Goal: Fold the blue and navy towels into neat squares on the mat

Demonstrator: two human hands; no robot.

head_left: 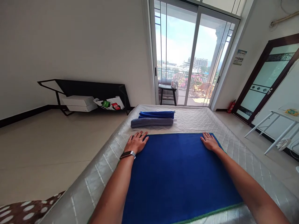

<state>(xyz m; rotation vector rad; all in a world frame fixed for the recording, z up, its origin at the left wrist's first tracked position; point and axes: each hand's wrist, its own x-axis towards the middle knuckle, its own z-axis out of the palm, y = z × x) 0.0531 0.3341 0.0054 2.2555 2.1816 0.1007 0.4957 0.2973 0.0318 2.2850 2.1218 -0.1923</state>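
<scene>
Head view: blue cloth (182,174) with green edging lies flat on quilted mattress (191,119). Left hand (136,142) palm down, fingers spread, on far left corner of cloth; watch (127,154) on left wrist. Right hand (209,142) palm down on far right corner, fingers slightly parted. Beyond cloth, on mattress: 1 grey rolled cloth (152,122), with blue folded cloth (157,114) just behind it. Black rack (91,88) at left wall, 2 white boxes (80,103) on floor beneath. Sliding glass door (177,46) ahead.

mattress (193,116) carrying spread blue cloth (177,174), folded cloths (153,122)
</scene>
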